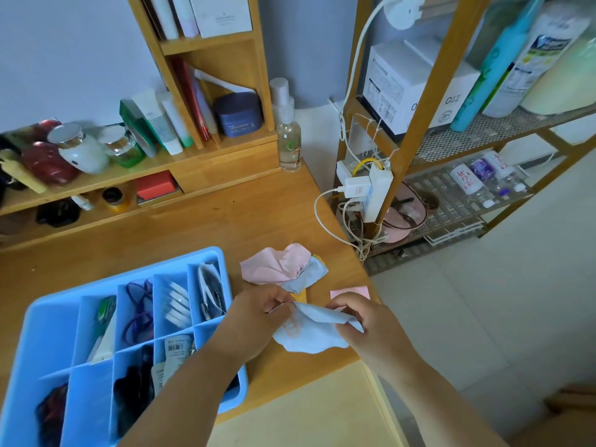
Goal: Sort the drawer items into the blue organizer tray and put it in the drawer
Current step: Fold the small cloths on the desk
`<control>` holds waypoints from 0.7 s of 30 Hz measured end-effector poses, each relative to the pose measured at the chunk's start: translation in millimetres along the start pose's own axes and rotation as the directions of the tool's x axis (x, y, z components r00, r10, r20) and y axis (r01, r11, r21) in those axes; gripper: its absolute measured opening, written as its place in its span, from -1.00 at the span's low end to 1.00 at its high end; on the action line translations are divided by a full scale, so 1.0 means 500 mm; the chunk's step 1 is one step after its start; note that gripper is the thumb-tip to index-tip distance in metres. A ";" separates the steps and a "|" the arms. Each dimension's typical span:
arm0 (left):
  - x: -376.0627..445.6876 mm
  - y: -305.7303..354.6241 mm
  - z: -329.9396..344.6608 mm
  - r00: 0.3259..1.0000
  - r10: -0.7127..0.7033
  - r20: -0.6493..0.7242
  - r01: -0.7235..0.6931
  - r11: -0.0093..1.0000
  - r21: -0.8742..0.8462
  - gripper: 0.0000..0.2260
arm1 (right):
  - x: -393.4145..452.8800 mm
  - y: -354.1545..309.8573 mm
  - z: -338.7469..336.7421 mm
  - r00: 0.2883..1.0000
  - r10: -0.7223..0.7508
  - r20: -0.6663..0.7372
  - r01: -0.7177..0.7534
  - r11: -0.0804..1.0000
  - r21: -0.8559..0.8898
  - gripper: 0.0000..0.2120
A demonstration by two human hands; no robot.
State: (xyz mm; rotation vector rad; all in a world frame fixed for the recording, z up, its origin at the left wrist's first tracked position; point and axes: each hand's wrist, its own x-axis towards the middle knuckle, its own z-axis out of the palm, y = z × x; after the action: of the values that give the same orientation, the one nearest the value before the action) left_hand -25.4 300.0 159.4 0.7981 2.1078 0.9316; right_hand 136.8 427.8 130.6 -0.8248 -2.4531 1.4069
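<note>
The blue organizer tray (45,314) sits on the wooden desk at the lower left, its compartments holding hair ties, white pads, tags, a green pen and dark items. Right of it, my left hand (258,312) and my right hand (358,312) both pinch a light blue cloth (309,335) and hold it just above the desk. Behind the hands lie a crumpled pink cloth (274,264), a grey-blue cloth (311,274) and a pink sticky-note pad (351,291). A yellow item (301,296) pokes out under the cloths. The open drawer (306,421) shows pale below the desk edge.
A wooden shelf unit (206,162) with jars, tubes and a clear bottle (290,143) stands at the back of the desk. A rack (419,117) with boxes, bottles and a power strip with cables stands to the right. The desk's right edge (361,262) drops to tiled floor.
</note>
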 end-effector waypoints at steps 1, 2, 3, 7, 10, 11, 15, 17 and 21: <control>0.002 -0.005 0.004 1.000 -0.009 0.009 0.009 1.000 0.012 -0.82 | -0.001 0.007 0.000 1.000 0.019 0.017 -0.019 1.000 0.000 -0.87; 0.005 -0.010 0.009 1.000 -0.017 0.011 0.017 1.000 0.026 -0.83 | 0.000 0.014 0.001 0.999 0.041 0.026 -0.041 0.999 -0.016 -0.91; 0.008 -0.014 0.016 1.000 -0.025 0.006 0.024 0.999 0.048 -0.86 | 0.002 0.023 0.003 0.998 0.062 0.014 -0.061 0.996 -0.060 -0.80; 0.024 -0.023 0.053 0.997 -0.013 -0.076 0.029 0.976 0.216 -0.87 | 0.020 0.050 0.015 0.995 0.085 -0.044 -0.093 0.965 -0.244 -0.51; 0.027 -0.020 0.083 0.991 -0.044 -0.126 0.080 0.952 0.295 -0.82 | 0.036 0.058 0.015 0.988 0.141 -0.056 -0.150 0.964 -0.220 -0.71; 0.027 -0.021 0.091 0.988 -0.045 -0.146 0.088 0.949 0.303 -0.81 | 0.039 0.060 0.014 0.985 0.166 -0.054 -0.173 0.962 -0.213 -0.69; 0.019 -0.024 0.118 0.983 -0.031 -0.179 0.097 0.924 0.369 -0.81 | 0.039 0.075 0.018 0.984 0.175 -0.030 -0.177 0.979 -0.104 -0.64; 0.016 -0.026 0.129 0.981 -0.006 -0.194 0.082 0.917 0.390 -0.81 | 0.038 0.079 0.017 0.982 0.188 -0.021 -0.189 0.981 -0.051 -0.75; 0.005 -0.042 0.144 0.970 0.089 -0.225 0.006 0.921 0.388 -0.86 | 0.036 0.083 0.005 0.985 0.174 0.020 -0.173 0.985 -0.019 -0.81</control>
State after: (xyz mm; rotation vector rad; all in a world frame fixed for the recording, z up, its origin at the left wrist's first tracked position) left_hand 24.0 316.8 105.8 0.9693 2.5429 0.6629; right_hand 136.2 452.2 92.4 -1.0554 -2.4642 1.4600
